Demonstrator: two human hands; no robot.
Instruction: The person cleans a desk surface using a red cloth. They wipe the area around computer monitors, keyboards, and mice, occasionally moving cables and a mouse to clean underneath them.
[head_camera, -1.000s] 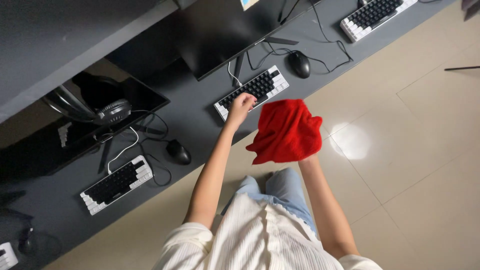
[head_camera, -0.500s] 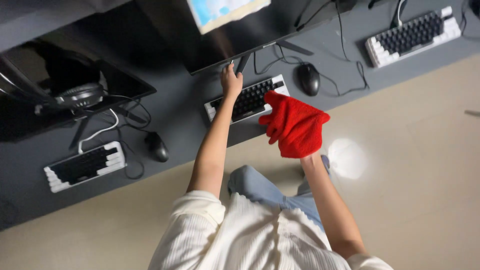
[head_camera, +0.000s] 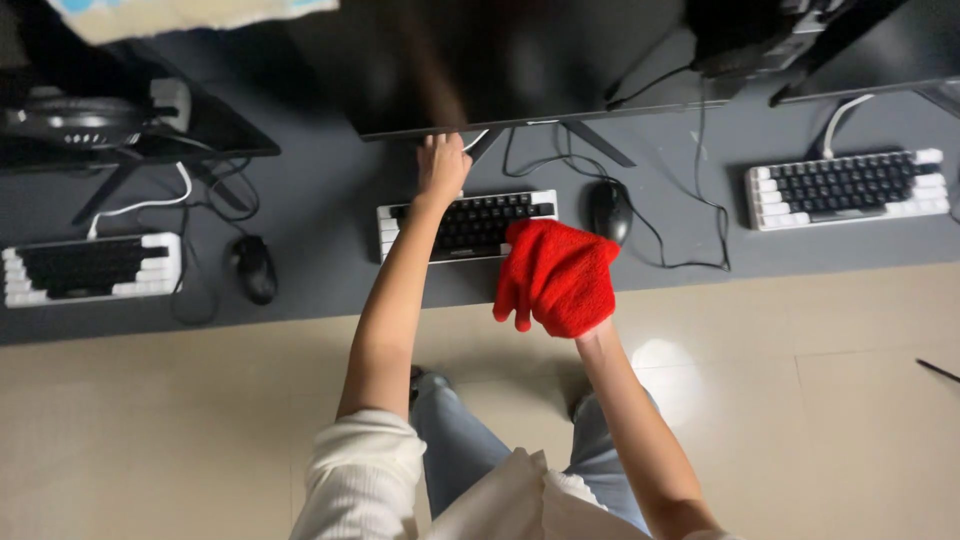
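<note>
1. red fuzzy cloth (head_camera: 558, 275) covers the right hand (head_camera: 575, 300); that hand is hidden under it, so i cannot tell how its fingers are set, only that the cloth is bunched around it.
2. cloth hangs over the front edge of the grey desk (head_camera: 320, 210), overlapping the right end of the middle keyboard (head_camera: 467, 222), just beside the black mouse (head_camera: 609, 210).
3. left hand (head_camera: 441, 165) reaches past the keyboard to the lower edge of the dark monitor (head_camera: 500, 65), fingers curled together at its rim.
4. further keyboards lie at the left (head_camera: 90, 268) and right (head_camera: 846, 187), with another mouse (head_camera: 254, 268) and a headset (head_camera: 75, 120) at the left.
</note>
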